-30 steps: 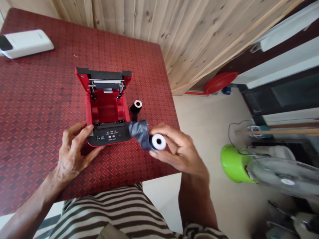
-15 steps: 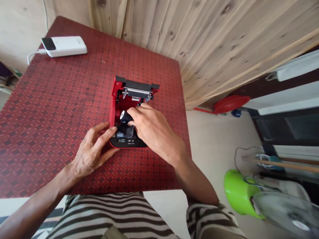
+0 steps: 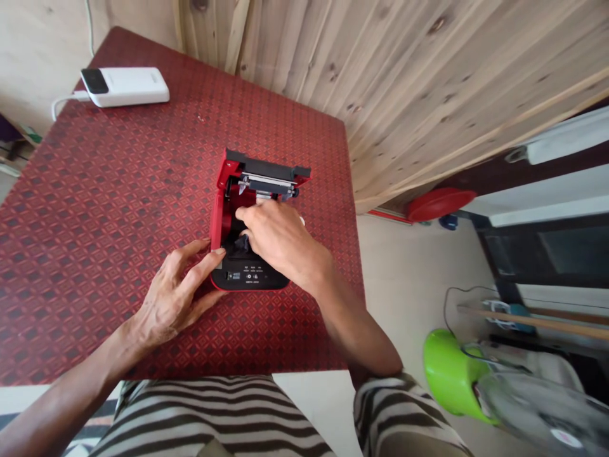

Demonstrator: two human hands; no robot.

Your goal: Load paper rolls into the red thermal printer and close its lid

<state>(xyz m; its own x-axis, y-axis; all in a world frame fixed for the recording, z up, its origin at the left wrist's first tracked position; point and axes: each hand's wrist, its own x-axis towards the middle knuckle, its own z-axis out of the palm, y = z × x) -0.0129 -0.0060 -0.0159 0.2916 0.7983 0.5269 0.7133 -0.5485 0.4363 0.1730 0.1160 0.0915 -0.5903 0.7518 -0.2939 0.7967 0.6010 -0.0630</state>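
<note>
A small red printer (image 3: 219,209) with a black front panel stands on the red patterned table (image 3: 118,209), its lid (image 3: 266,171) swung up and back. My right hand (image 3: 278,244) reaches down into its open bay, fingers curled around a paper roll in dark wrapping (image 3: 242,243) that is mostly hidden. My left hand (image 3: 178,295) rests on the table at the printer's left front corner, fingers spread, fingertips touching the casing.
A white power bank (image 3: 124,86) with a cable lies at the table's far left corner. A wooden plank wall runs behind. On the floor to the right are a green tub (image 3: 450,374), a fan (image 3: 547,412) and a red dish (image 3: 440,203).
My right hand carried the wrapped roll from beside the printer into the open bay and pushed it lower. The left hand stayed at the printer's front corner. The view shifted right.
</note>
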